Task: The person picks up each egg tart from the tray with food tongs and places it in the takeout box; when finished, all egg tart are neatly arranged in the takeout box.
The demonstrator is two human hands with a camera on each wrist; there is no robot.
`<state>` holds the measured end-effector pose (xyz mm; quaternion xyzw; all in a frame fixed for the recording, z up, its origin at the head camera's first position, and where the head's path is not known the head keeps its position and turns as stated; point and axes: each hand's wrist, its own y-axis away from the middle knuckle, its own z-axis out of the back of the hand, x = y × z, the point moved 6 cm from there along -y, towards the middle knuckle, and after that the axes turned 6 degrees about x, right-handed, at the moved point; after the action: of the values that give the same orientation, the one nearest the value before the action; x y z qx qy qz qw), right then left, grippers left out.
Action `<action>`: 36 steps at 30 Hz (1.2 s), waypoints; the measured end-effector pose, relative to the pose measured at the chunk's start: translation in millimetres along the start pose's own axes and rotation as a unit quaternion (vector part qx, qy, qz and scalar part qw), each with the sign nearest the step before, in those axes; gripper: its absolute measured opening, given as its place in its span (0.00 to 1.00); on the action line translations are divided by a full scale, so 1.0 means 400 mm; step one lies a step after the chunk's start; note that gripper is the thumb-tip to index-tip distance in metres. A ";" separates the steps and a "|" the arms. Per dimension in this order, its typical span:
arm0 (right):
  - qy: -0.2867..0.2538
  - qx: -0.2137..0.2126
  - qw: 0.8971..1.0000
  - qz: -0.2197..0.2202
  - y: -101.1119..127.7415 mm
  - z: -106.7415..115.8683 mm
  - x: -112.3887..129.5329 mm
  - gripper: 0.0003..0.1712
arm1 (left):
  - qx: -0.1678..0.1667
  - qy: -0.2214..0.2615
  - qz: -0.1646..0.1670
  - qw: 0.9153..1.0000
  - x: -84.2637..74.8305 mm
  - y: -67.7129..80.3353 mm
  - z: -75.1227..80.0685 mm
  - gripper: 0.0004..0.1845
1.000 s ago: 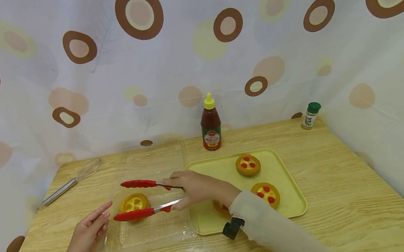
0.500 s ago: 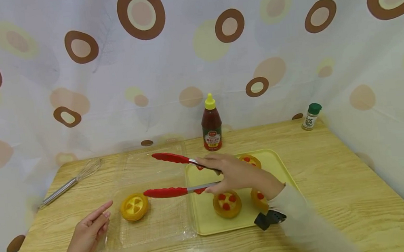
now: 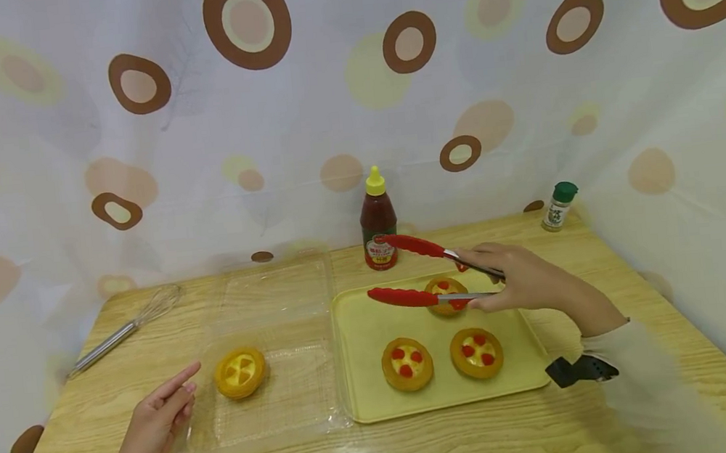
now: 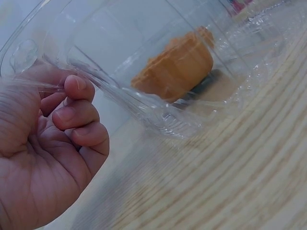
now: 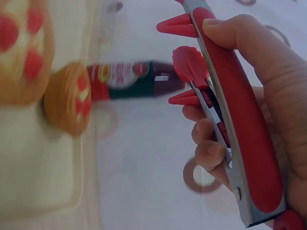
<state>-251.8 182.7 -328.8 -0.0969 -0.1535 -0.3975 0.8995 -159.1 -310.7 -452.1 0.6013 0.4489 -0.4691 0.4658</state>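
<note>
The right hand [image 3: 526, 285] grips the red tongs [image 3: 429, 272] (arms spread, empty), their long axis pointing leftward, lower tip just above the far tart [image 3: 446, 296] on the yellow tray [image 3: 365, 372].

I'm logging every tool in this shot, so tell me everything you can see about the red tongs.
The tongs have two long arms with red, rubbery-looking tips and bare metal shafts; the right wrist view also shows a red grip strip along the handle and small red tabs inside. The right hand grips them at the handle end, fingers curled round both arms. The arms stand spread apart, holding nothing. They are held in the air, roughly level, tips pointing left over the far part of the yellow tray, above the far tart and in front of the ketchup bottle.
</note>
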 end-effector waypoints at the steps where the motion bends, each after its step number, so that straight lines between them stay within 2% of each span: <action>1: 0.001 -0.002 1.000 -0.007 0.014 0.003 -0.016 0.43 | 0.002 0.003 -0.003 1.000 -0.001 0.001 -0.001 0.16; 6: 0.010 -0.015 1.000 -0.006 0.070 0.011 -0.074 0.40 | 0.003 0.011 -0.005 1.000 0.000 0.003 0.003 0.16; 13: 0.024 -0.004 1.000 0.002 0.104 0.012 -0.120 0.40 | 0.000 0.016 0.001 1.000 0.001 0.003 0.006 0.15; 20: 0.013 0.029 0.999 -0.003 0.109 0.005 -0.141 0.40 | 0.001 0.033 -0.001 0.999 0.003 0.001 0.001 0.15; 27: -0.018 0.071 0.997 -0.031 0.106 -0.017 -0.176 0.40 | -0.013 0.006 -0.007 1.000 0.007 -0.004 0.002 0.15; 36: -0.017 0.090 0.994 -0.052 0.106 -0.037 -0.199 0.39 | -0.010 0.003 -0.013 1.000 0.004 -0.004 0.000 0.16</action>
<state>-267.9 261.2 -373.1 -0.0146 -0.2091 -0.4266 0.8798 -160.3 -310.3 -453.8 0.5919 0.4630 -0.4688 0.4643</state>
